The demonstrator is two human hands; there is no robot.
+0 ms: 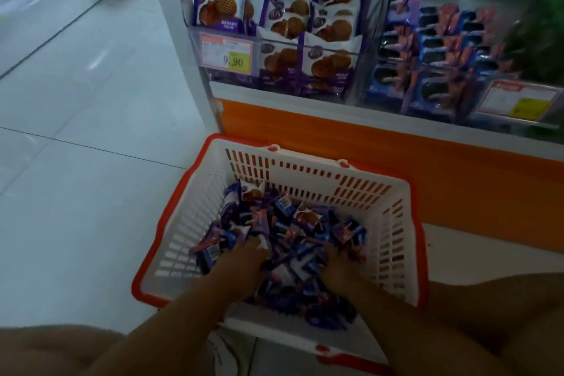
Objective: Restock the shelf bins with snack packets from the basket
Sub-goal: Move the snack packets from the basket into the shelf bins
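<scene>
I note left hand [241, 262] and right hand [338, 270] dug into small purple-and-blue snack packets [305, 223] heaped in the white slotted, orange-rimmed plastic basket [305, 177]. Their fingers are buried, so the grip cannot be told. Risk: mixed kinds scooped together land in the wrong clear plastic shelf bin [283, 42].

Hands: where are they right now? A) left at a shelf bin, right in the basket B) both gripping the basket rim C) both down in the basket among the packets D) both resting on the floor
C: the left hand and the right hand both reach inside the basket, fingers buried in the snack packets.
</scene>
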